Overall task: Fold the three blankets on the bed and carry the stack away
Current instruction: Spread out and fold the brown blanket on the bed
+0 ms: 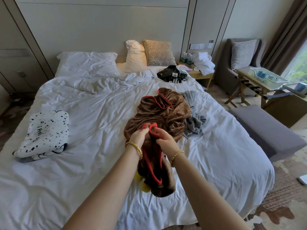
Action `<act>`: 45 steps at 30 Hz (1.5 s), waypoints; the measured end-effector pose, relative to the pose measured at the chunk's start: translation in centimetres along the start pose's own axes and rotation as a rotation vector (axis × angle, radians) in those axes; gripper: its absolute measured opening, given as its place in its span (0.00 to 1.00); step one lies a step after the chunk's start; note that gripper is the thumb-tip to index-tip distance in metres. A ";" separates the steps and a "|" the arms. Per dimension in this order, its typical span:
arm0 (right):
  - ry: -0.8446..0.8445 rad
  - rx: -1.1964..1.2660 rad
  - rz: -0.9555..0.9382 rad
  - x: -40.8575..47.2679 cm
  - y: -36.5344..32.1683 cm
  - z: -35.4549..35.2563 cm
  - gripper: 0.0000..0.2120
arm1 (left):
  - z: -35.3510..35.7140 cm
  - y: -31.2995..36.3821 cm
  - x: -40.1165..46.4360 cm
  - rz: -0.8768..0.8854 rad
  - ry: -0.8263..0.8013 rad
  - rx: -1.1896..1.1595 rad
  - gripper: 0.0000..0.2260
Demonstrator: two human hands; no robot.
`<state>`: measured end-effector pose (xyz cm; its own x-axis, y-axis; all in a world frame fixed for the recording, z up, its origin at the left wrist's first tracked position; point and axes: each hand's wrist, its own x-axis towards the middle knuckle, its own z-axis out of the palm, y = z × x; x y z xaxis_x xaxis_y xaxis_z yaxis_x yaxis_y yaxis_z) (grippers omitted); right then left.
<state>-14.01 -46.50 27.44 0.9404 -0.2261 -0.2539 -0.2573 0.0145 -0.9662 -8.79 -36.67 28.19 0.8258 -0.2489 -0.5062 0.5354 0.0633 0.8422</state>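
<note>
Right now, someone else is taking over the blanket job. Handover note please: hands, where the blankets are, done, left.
Left hand: gripping the red trim of the brown blanket.
Right hand: gripping the same red edge beside it.
Brown blanket: unfolded, bunched mid-bed, near end lifted toward the person.
Spotted white blanket: folded, on the bed's left side.
Grey blanket: crumpled, right of the brown one and partly under it.
Done: spotted one folded.
Left: fold brown, fold grey, stack all three, carry away.

Bare sheet [99, 117] between spotted blanket [44, 135] and brown blanket [166, 117].
</note>
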 end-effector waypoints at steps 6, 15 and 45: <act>-0.102 0.554 0.244 -0.5 1.2 -0.5 0.14 | -0.1 -1.6 0.4 0.013 -0.001 0.251 0.09; 0.314 0.307 -0.028 0.6 1.4 -2.2 0.13 | -0.6 -1.0 0.1 0.053 0.006 0.388 0.09; 0.025 -0.639 -0.326 -0.4 0.1 -1.8 0.23 | 1.9 1.1 0.0 0.012 0.046 0.289 0.12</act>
<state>-14.80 -48.12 27.48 0.9881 -0.1445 0.0517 -0.0515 -0.6294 -0.7754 -8.55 -38.46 29.50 0.8425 -0.2050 -0.4981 0.4582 -0.2133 0.8629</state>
